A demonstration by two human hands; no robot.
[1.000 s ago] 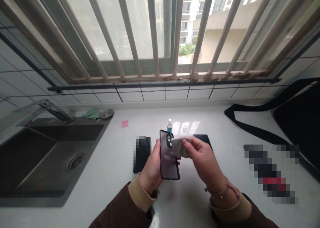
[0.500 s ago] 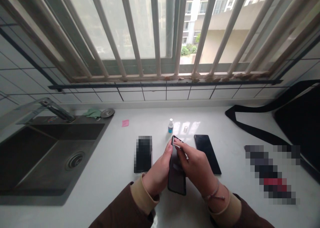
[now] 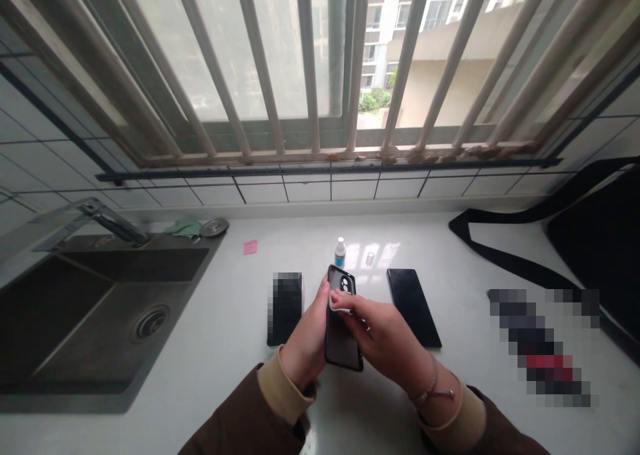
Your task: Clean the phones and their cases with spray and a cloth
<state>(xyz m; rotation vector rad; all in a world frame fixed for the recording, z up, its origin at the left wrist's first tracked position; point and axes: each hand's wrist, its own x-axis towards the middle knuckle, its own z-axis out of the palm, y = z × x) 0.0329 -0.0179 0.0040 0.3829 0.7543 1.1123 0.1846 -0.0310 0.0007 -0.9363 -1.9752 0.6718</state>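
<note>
My left hand (image 3: pixel 309 332) grips a phone in a dark-rimmed case (image 3: pixel 341 346) along its left edge, tilted above the counter with its back and camera lenses facing up. Pinched in the fingers of my right hand (image 3: pixel 387 322) is a small white cloth or tissue (image 3: pixel 339 306), pressed on the phone's back below the lenses. Just beyond the phone stands a small white-and-blue bottle (image 3: pixel 340 254), and a white cap (image 3: pixel 370 258) lies to its right. Dark phones rest flat on either side, one at left (image 3: pixel 286 312) and one at right (image 3: pixel 415 308).
A sink (image 3: pixel 170 288) with a faucet (image 3: pixel 117 222) is on the left, with a green cloth (image 3: pixel 185 228) and a metal strainer (image 3: pixel 215 227) behind it. A pink note (image 3: pixel 250 247) lies on the counter. At right are a black bag strap (image 3: pixel 515 262) and a pixelated item (image 3: pixel 540 348).
The phone has shifted slightly left and up, and its camera lenses now show. My right hand has slid the white cloth or tissue from the top end down toward the middle.
</note>
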